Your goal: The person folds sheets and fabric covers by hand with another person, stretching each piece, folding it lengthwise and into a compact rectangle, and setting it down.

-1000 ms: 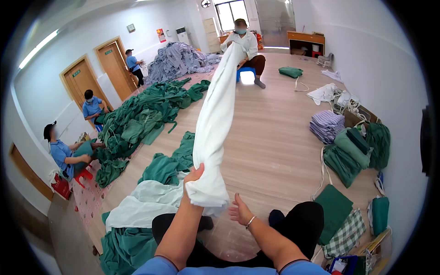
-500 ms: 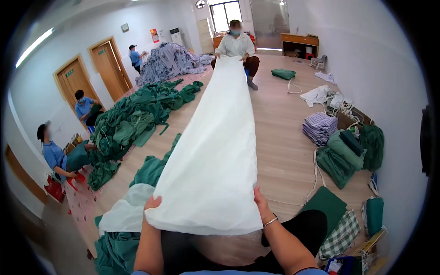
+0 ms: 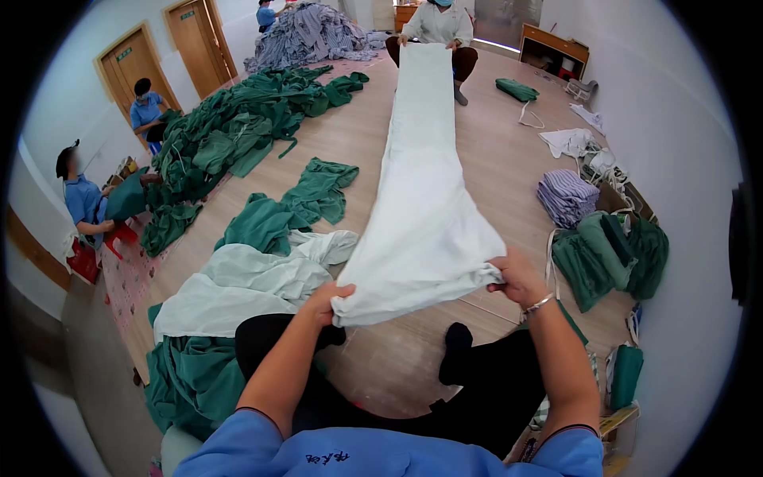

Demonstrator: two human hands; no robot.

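A long white cloth sheet (image 3: pixel 425 191) is stretched above the floor between me and a person in a white top (image 3: pixel 437 24). My left hand (image 3: pixel 327 302) is closed on its near left corner. At the near right corner my right hand (image 3: pixel 518 278) grips the edge, a bracelet on that wrist. The near end flares wide and sags a little between my hands, while the far end is narrow in the other person's hands. Left of my left hand lies a crumpled white cloth (image 3: pixel 238 290) over green fabric (image 3: pixel 195 374).
A large heap of green garments (image 3: pixel 246 127) lies at left, with people in blue seated beside it. Grey-purple fabric (image 3: pixel 310 36) is piled behind. Folded striped cloth (image 3: pixel 567 197) and green bundles (image 3: pixel 596 258) line the right wall. A green cloth (image 3: pixel 322 187) lies on the floor (image 3: pixel 493 159).
Both my hands have moved forward, away from my body, with the sheet. Its middle has become narrower and its near edge now bunches at the right. My view has tilted down.
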